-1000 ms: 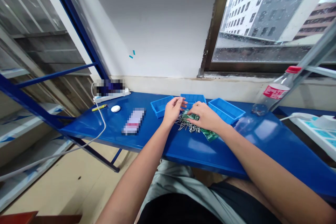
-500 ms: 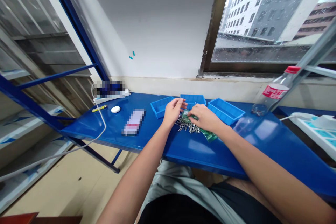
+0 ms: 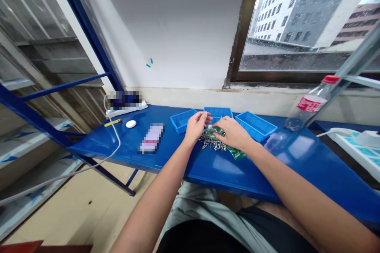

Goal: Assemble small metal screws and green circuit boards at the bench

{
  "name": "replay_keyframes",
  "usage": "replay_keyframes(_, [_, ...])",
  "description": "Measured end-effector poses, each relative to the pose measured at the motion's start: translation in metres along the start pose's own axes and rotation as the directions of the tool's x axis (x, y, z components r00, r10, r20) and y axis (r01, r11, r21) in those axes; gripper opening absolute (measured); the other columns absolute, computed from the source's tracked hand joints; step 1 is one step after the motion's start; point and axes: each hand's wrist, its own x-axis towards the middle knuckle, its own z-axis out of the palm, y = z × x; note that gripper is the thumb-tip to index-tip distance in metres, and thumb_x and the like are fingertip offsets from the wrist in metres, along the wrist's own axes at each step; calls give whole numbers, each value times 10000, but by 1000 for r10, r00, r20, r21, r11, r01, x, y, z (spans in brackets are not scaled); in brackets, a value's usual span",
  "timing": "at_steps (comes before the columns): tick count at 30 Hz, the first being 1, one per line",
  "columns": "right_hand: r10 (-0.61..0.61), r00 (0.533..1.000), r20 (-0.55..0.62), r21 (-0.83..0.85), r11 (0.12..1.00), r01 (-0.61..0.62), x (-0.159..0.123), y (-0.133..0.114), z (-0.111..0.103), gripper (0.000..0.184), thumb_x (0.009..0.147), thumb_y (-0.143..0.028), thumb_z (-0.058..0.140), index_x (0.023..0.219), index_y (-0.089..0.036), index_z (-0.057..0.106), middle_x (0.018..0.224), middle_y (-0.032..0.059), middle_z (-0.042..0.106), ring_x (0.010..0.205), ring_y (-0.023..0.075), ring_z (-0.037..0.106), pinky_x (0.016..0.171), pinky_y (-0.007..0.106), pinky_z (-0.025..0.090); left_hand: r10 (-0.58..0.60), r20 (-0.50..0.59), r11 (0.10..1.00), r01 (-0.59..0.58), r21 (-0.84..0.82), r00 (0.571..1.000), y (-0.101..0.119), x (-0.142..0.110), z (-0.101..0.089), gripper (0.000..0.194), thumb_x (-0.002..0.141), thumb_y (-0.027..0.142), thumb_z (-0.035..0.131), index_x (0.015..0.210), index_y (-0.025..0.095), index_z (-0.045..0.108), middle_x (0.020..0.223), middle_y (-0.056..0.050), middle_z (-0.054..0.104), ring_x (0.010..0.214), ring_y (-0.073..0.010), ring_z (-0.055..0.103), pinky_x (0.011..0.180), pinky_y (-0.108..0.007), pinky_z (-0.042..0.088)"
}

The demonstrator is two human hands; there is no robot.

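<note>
Above the left side of a pile of metal screws and bolts is my left hand, its fingers curled and its thumb against them. Whatever may be between those fingertips is hidden. My right hand reaches over the pile from the right, thumb and fingers apart, with its fingertips at the green pieces on top. Beneath its wrist, a flat green packet or board lies on the blue table. Three blue plastic bins stand behind the pile: a left bin, a middle bin and a right bin.
A phone-like blurred rectangle, a white oval object and a yellow-handled tool lie on the left of the table. A plastic bottle stands at right, near a white power strip. A cable crosses the left edge.
The fingers of my right hand have shifted slightly over the pile, and more of the green pieces shows beneath them. My left hand stays nearly still.
</note>
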Motion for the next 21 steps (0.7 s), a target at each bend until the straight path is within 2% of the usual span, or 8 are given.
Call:
replay_keyframes(8, [38,999,0,-47,998,-38,2,3,4,103,914,-235,672,984,-235,748,944,90,755,1010,301,641,900,446,465,2,5,1000,-2,10,1000,-2,1,-1,406,947,542,608,1020,161,728,962,-103,784,772,-174,703,651,-264,514])
replay_keyframes(14, [87,990,-114,-15,996,-89,4,2,1,120,911,-209,654,979,-239,747,964,84,766,991,291,660,935,478,465,21,9,999,-21,47,1000,-2,-1,-2,373,946,503,628,1061,163,729,996,-111,784,857,-204,725,686,-279,536])
replay_keyframes(18, [210,944,-255,145,973,-178,4,0,-3,101,907,-253,676,986,-245,739,983,61,782,991,287,690,974,507,483,89,17,985,-91,147,996,4,-5,-2,339,923,453,683,1118,182,743,1145,-121,769,1057,-258,718,862,-350,569])
replay_keyframes(21, [387,869,-308,407,879,-248,4,-3,-6,162,904,-335,704,1026,-231,733,1006,70,787,961,274,728,929,474,549,150,40,972,-155,179,988,7,-7,0,363,905,426,718,1183,195,735,1280,-126,726,1170,-280,684,982,-389,551])
